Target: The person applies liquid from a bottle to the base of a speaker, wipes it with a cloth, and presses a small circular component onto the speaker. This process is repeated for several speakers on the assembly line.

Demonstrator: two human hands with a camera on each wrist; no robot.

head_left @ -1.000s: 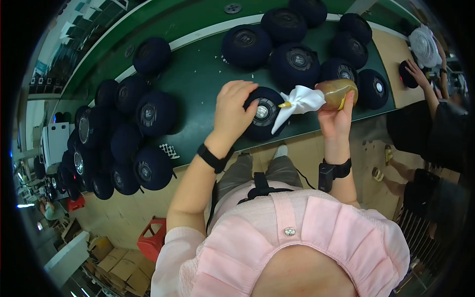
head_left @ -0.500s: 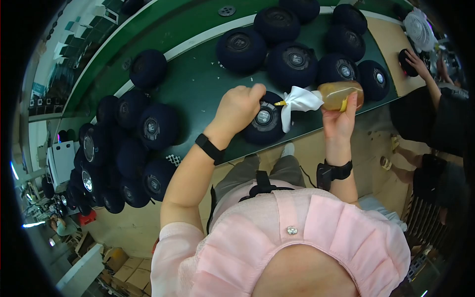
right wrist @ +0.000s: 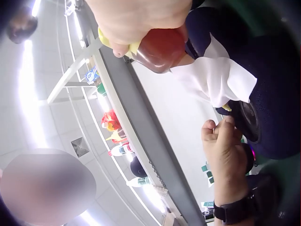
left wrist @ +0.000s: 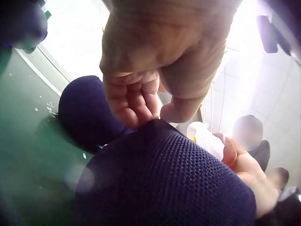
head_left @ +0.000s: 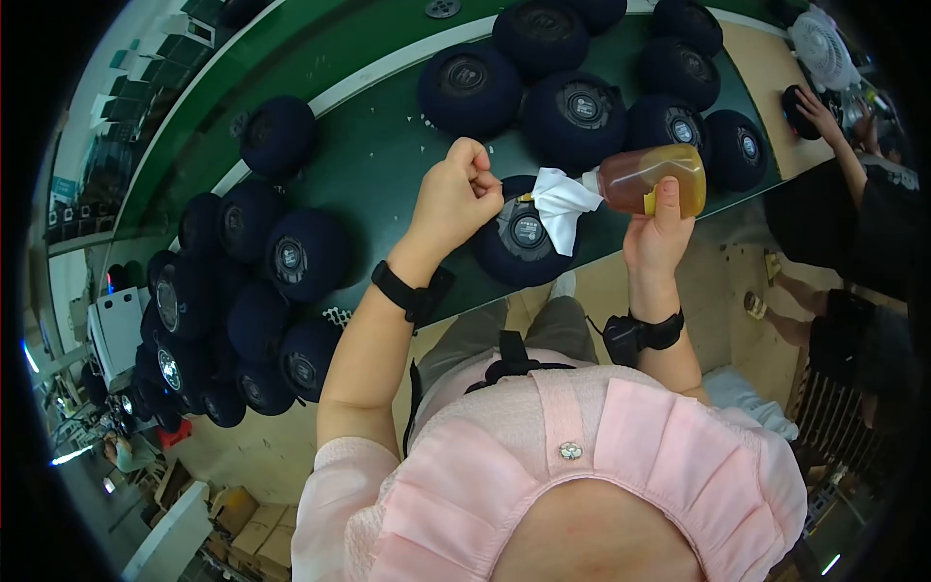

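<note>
In the head view a round, navy mesh-covered speaker (head_left: 524, 257) lies on the green bench in front of the person, its printed round plate facing up. The left hand (head_left: 451, 199) pinches the edge of its mesh fabric (left wrist: 164, 174), drawn up into a peak between thumb and fingers in the left wrist view. A clear squeeze bottle (head_left: 626, 177) of amber liquid lies sideways in the grip of the right hand (head_left: 659, 233). White cloth (head_left: 564, 209) is wrapped around its neck. The yellow nozzle tip (head_left: 526, 197) points at the speaker's upper edge, close to the left fingertips.
More navy speakers stand behind (head_left: 580, 112) and in a crowded group at the left (head_left: 296, 254). The green bench (head_left: 378, 175) has small white scraps on it. At the right are a white fan (head_left: 822, 48) and another person's hand (head_left: 819, 114) on a dark round thing.
The left hand has gone from lying spread at the speaker's edge to pinching its fabric. The bottle and nozzle have moved left, closer to the left fingers.
</note>
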